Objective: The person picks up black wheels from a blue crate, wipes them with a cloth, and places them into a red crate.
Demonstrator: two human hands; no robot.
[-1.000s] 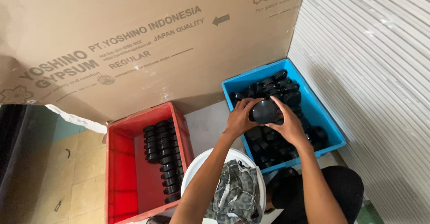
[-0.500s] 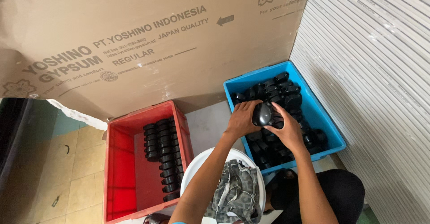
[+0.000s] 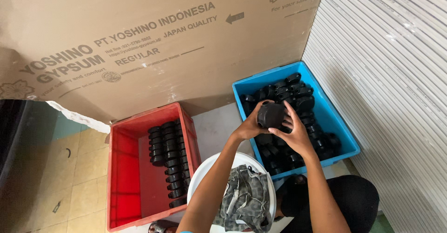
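A black part (image 3: 271, 115), round and chunky, sits between the two hands above the blue crate (image 3: 347, 135). The left hand (image 3: 249, 127) cups it from one side, fingers curled about its near edge; the right hand (image 3: 293, 134) covers the other side, fingers (image 3: 287, 116) bent over the top and closed on it. Both hands grip the same part, with no gap showing between fingers and plastic. Right under the fingers lies a heap of like black parts (image 3: 298, 95) filling the blue crate. Beyond the left fingers, well apart, stands a red crate (image 3: 122, 177) with black parts (image 3: 168, 161) laid in two neat rows. Below the wrists is a white bucket (image 3: 200, 175) with a grey rag (image 3: 244, 202) on it. A brown board (image 3: 139, 42) leans behind both crates.
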